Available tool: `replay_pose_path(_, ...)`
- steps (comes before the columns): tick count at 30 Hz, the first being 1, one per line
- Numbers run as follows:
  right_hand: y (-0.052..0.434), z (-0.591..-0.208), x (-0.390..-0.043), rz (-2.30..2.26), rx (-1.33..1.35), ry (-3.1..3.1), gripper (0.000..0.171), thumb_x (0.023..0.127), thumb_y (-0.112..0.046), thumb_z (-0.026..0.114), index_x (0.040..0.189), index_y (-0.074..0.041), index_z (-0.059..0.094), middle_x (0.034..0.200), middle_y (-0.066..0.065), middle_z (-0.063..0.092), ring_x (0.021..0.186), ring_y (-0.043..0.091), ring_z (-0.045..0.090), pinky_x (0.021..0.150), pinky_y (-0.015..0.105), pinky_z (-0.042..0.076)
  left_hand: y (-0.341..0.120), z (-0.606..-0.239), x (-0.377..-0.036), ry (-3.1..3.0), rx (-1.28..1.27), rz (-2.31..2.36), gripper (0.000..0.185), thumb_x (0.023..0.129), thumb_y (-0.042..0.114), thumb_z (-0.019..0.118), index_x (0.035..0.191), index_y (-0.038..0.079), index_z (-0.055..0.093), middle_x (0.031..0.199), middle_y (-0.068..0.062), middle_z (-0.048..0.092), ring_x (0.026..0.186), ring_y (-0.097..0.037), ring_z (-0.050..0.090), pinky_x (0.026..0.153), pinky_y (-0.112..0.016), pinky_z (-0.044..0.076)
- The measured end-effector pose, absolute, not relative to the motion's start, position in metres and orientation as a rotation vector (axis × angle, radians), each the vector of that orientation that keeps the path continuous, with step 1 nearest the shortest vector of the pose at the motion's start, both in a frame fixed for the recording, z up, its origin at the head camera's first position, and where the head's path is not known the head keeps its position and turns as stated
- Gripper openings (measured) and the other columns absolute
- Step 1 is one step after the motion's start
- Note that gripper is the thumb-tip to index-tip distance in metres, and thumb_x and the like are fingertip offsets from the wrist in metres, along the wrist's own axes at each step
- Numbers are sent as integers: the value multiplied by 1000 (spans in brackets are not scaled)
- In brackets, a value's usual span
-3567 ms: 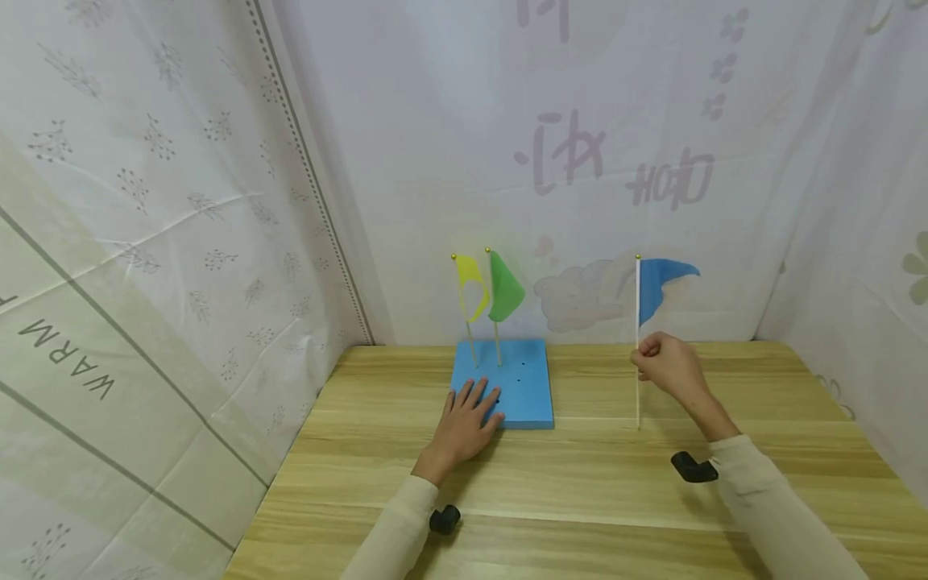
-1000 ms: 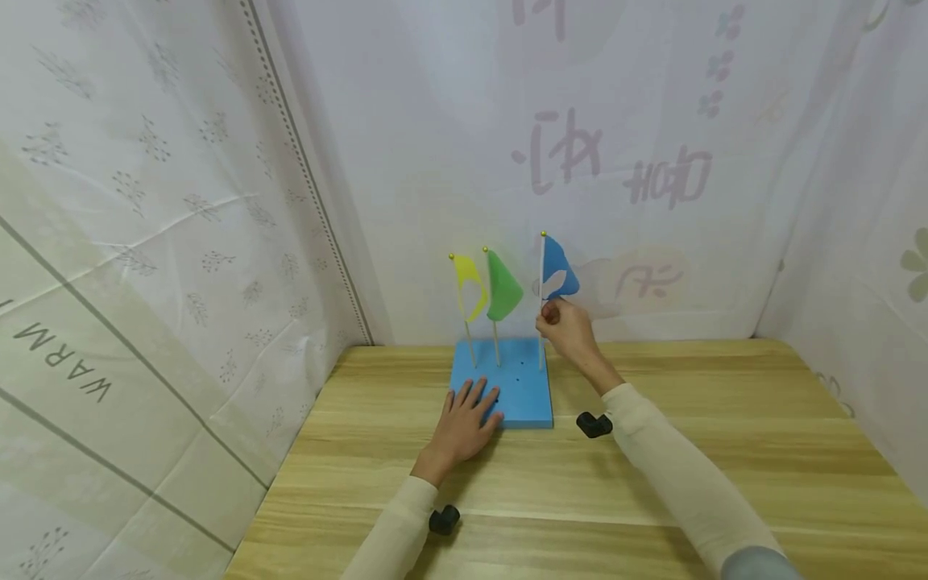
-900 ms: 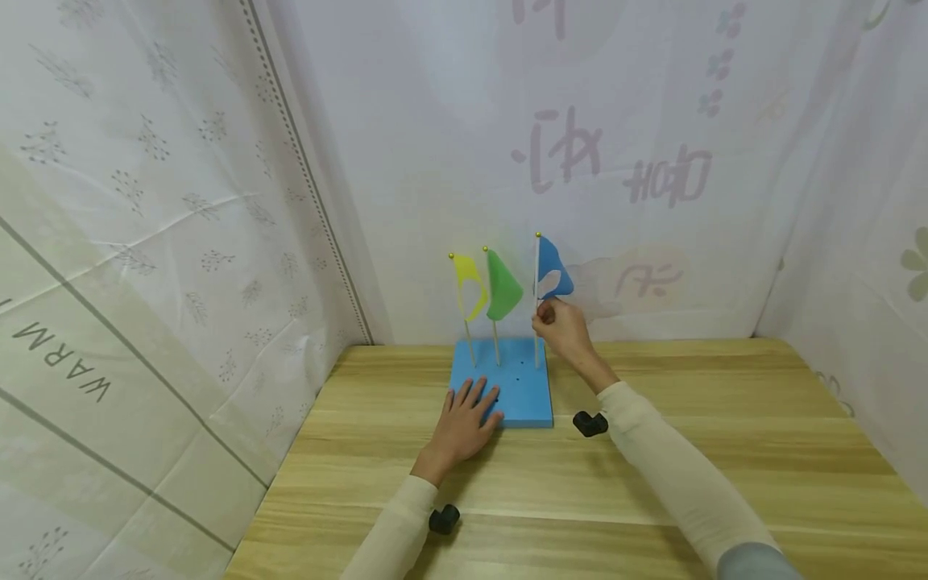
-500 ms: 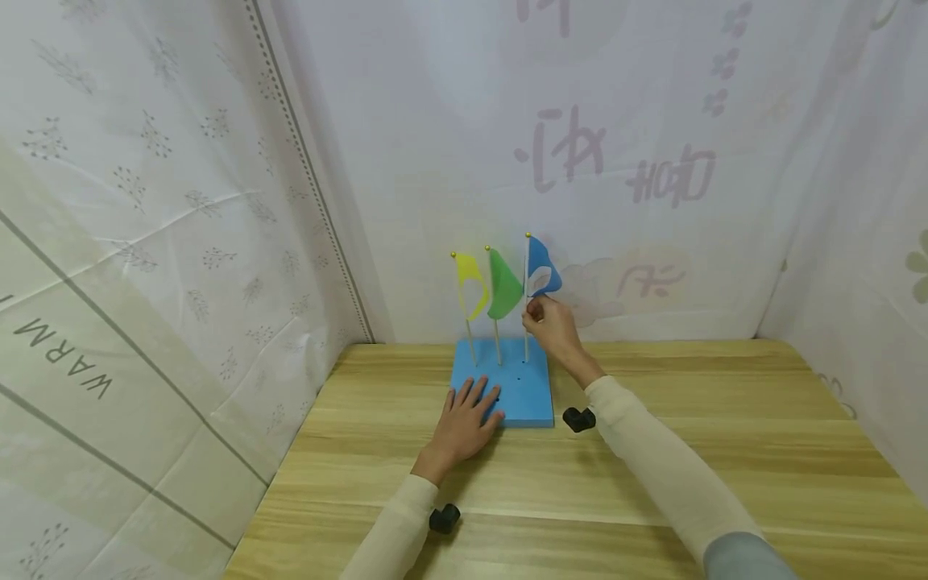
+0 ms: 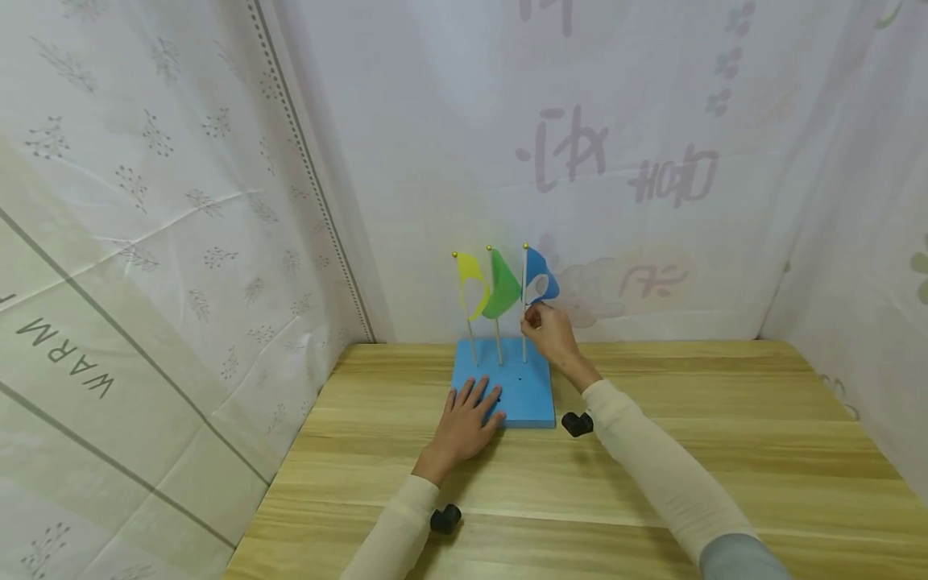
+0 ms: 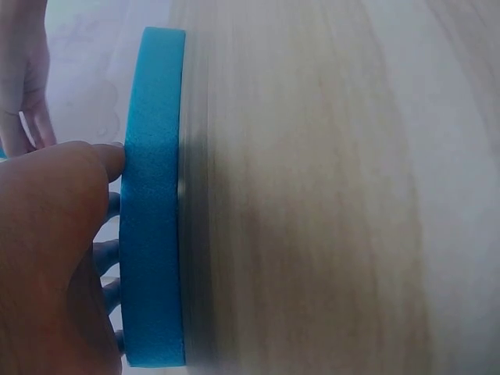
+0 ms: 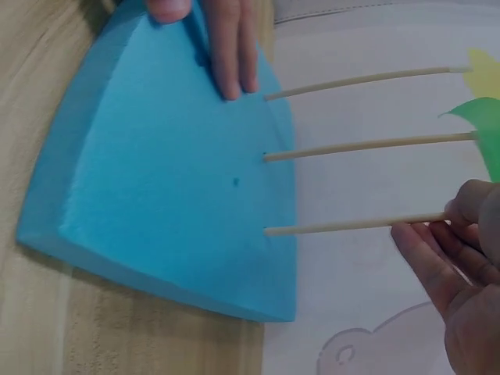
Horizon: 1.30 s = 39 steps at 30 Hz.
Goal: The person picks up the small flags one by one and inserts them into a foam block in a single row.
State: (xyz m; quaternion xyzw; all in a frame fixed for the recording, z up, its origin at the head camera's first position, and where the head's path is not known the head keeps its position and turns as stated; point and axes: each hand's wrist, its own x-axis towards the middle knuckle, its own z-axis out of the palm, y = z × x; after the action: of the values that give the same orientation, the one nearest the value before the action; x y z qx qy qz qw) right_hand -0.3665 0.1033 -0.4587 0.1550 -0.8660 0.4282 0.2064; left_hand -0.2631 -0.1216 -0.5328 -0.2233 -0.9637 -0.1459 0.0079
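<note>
1. Right hand [image 5: 548, 332]: raised above the far edge of the foam block [image 5: 516, 400]; grip pinched on the thin stick of the blue flag [image 5: 539, 276], just below the cloth
2. Blue flag: upright, the lower end of its stick set in a hole in the far row of the block, as the right wrist view confirms; it stands just right of the green flag [image 5: 502, 284]
3. Left hand [image 5: 467, 420]: palm down, fingers straight and spread, pressing on the near left part of the block; grip released, holding nothing
4. Foam block: blue, square, flat on the wooden table [image 5: 725, 419]; spare holes show in its top
5. Green flag and yellow flag [image 5: 471, 278]: upright in the same far row, left of the blue one, sticks apart
6. Surroundings: white printed cloth [image 5: 181, 201] hangs behind and to both sides
</note>
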Motion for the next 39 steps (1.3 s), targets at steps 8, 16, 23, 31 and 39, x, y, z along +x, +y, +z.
replay_pose_path(8,103,-462,-366,1206,411,-2441,10,102,-10,70,100,0,72,98,18,75,94,34,75,82,49,63,-121,-533,-265,-3008,-686,-457,59,114,46,47,166,19,42,177,-11,29,165,-40,21,132,-67,17)
replay_pose_path(16,105,-464,-364,1185,387,-2459,9,101,-10,71,99,-1,72,97,17,76,92,32,75,79,47,64,-121,-533,-263,-3019,-696,-458,60,114,48,44,167,21,40,177,-9,27,166,-38,20,132,-66,16)
replay_pose_path(23,108,-462,-364,1201,366,-2469,10,101,-11,71,101,-1,73,100,17,77,93,31,76,81,46,64,-121,-532,-263,-3024,-686,-450,60,114,49,44,167,22,40,178,-8,27,166,-37,20,133,-65,16)
replay_pose_path(31,111,-460,-362,1241,348,-2476,10,101,-10,72,103,0,72,101,18,76,95,33,76,82,47,64,-121,-532,-262,-3020,-684,-452,59,114,48,45,167,21,41,177,-9,28,165,-39,21,132,-66,17)
replay_pose_path(39,117,-461,-361,1250,332,-2483,13,101,-9,71,105,3,71,102,20,75,95,35,76,82,47,65,-123,-535,-262,-2970,-724,-468,58,115,45,45,166,17,43,175,-14,32,163,-44,25,130,-69,19)
